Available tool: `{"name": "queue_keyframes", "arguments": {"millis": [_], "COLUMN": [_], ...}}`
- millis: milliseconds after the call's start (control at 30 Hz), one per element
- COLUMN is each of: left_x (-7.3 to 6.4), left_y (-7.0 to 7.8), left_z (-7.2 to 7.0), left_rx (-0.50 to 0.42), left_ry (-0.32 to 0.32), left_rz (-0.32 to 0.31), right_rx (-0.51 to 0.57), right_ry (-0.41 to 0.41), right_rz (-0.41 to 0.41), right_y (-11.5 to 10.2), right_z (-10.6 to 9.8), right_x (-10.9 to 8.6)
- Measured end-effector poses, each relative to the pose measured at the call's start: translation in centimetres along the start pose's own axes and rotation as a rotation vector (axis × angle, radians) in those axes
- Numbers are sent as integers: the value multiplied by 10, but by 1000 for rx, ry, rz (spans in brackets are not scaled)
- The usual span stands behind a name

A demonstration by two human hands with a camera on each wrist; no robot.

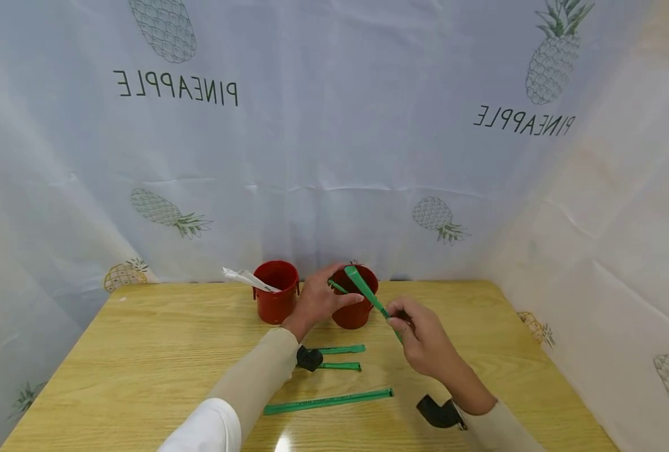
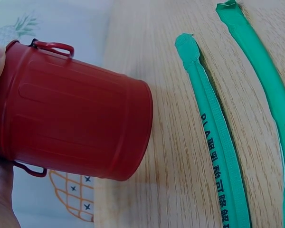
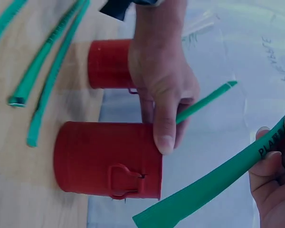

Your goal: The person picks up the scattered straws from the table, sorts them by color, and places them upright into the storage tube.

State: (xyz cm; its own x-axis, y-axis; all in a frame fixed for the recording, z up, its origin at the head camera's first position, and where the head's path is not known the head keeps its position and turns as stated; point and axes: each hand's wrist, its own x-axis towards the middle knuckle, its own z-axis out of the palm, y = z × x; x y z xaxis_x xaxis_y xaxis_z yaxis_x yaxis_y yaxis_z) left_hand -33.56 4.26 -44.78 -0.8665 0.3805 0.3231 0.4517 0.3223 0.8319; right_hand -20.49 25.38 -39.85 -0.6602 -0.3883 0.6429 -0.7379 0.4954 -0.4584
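My left hand (image 1: 318, 300) holds the rim of the right-hand red bucket (image 1: 350, 317), which stands upright on the table. One green wrapped straw (image 3: 206, 101) pokes out of that bucket beside the left hand's fingers. Between thumb and fingers, my right hand (image 1: 426, 342) pinches another green wrapped straw (image 1: 366, 292) at its lower part. That straw slants up and left, its wider end in front of the bucket's mouth in the head view. In the left wrist view, the bucket (image 2: 80, 109) shows its ribbed side and wire handles; most of the left hand is out of frame.
A second red bucket (image 1: 276, 306) stands to the left, with white wrapped straws (image 1: 248, 277) leaning out. Nearer on the wooden table (image 1: 159, 364) lie green wrapped straws (image 1: 334, 400), two partly behind the left wrist. A pineapple-print curtain (image 1: 323, 138) hangs behind.
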Motion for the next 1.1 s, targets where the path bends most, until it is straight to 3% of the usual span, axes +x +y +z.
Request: {"name": "queue_keyframes", "arguments": {"millis": [233, 533, 800, 967, 1100], "left_x": [-1, -2, -1, 1, 1], "left_y": [0, 2, 0, -3, -3], "left_z": [1, 0, 0, -1, -1], "left_rx": [-28, -52, -8, 56, 48], "left_ry": [-7, -3, -8, 17, 22], "left_rz": [-10, -15, -7, 27, 20], "right_rx": [67, 42, -22, -68, -73], "right_ry": [65, 133, 71, -39, -116], "right_rz": [72, 121, 100, 106, 141], "right_y": [18, 30, 48, 60, 63], "right_z": [5, 20, 45, 56, 59], "right_x": [33, 75, 90, 91, 86]}}
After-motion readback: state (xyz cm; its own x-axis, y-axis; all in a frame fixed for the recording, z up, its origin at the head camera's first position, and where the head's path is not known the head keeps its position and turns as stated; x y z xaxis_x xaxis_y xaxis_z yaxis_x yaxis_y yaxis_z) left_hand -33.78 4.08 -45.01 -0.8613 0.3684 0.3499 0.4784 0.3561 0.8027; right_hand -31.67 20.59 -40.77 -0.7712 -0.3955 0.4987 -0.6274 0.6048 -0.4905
